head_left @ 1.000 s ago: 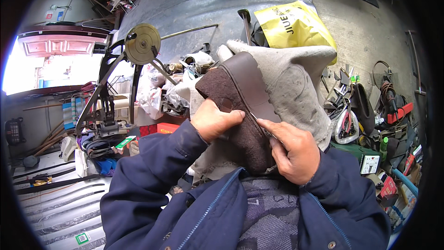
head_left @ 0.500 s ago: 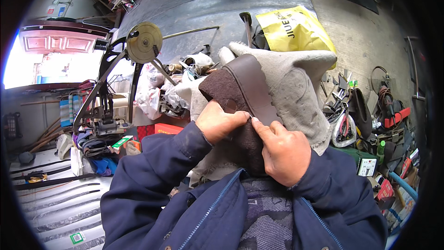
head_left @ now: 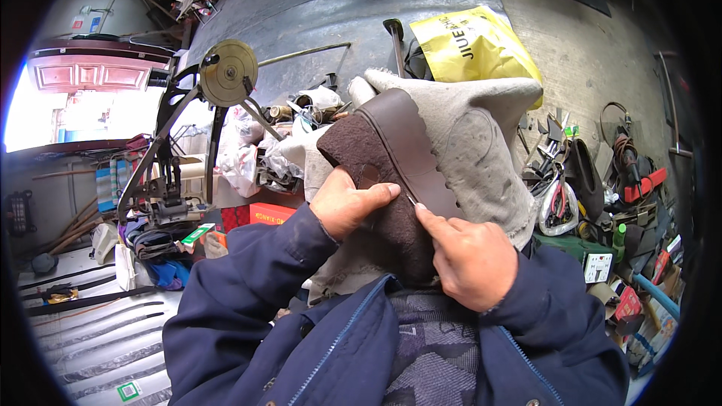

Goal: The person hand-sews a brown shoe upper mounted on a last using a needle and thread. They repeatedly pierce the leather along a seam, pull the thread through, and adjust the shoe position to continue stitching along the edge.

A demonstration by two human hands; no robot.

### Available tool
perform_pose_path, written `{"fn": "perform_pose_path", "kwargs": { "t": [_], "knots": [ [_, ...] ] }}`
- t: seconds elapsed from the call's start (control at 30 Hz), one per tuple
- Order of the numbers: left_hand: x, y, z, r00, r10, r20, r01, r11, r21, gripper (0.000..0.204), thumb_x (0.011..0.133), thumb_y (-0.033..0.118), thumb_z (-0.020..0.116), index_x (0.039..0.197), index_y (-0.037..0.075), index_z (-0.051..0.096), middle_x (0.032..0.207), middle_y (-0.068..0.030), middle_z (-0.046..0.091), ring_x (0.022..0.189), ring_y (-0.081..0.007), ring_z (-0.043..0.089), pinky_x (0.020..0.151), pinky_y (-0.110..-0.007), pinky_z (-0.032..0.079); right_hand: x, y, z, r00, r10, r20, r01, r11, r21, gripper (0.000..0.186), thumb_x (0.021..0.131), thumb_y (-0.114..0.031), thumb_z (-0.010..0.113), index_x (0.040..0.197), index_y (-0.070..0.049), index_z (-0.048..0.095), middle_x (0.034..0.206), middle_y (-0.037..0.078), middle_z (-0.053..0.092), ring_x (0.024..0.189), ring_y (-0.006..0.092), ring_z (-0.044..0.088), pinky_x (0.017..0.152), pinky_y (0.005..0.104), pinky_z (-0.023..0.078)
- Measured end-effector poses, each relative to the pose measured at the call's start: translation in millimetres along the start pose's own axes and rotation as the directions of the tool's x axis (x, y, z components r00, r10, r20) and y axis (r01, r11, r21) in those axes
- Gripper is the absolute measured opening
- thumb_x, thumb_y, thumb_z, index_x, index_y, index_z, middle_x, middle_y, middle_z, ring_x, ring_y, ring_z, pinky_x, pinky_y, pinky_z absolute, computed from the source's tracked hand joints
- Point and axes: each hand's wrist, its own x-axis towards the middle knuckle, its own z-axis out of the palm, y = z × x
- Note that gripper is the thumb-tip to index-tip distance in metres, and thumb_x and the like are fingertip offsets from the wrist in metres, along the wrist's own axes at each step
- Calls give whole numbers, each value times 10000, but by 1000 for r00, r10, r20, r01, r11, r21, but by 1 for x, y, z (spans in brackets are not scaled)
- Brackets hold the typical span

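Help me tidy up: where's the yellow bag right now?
In the head view, the yellow bag is right of top centre, just beyond the grey cloth, with a dark-topped post to its left.

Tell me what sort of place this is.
Probably a small workshop, perhaps for shoe repair: a black-framed machine with a round wheel at left, tools crowded at right, and a brown, partly fleecy piece on a grey cloth.

The leather piece [head_left: 411, 146] is dark brown, the cloth [head_left: 481, 173] grey, the bag [head_left: 489, 64] yellow.
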Motion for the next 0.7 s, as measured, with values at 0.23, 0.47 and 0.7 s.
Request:
{"fn": "perform_pose_path", "kwargs": {
  "t": [0.23, 0.47, 0.7],
  "knots": [
    [0, 2, 2, 1000, -18, -20, 17, 999, -28, 477, 922, 132, 748, 1348, -41, 624, 1277, -110, 705, 1144, -198, 659, 1035, -361, 515, 0, 18, -6, 989, 13, -146, 20, 974, 224, 479, 865, 89, 620, 1335, 13, 667, 983, 220, 724, 805, 372, 714, 723, 399, 564],
    [0, -2, 3, 1000, 3, -16, -4, 998, -70, 435, 944, 79, 708, 1351, -37, 609, 1259, -106, 695, 1126, -199, 655, 1010, -359, 525, 8, 31, 1, 986, 3, -167, 36, 972, 230, 428, 908, 77, 642, 1326, -10, 683, 978, 213, 730, 827, 367, 726, 739, 394, 566],
    [0, -1, 3, 1000, -22, -16, 21, 996, -86, 451, 943, 83, 709, 1363, -39, 599, 1262, -107, 690, 1129, -202, 653, 1009, -362, 526, 5, 32, -12, 1000, 27, -8, -25, 984, 174, 422, 923, 63, 639, 1333, -25, 689, 973, 213, 734, 855, 374, 733, 751, 394, 574]
  ]
}}
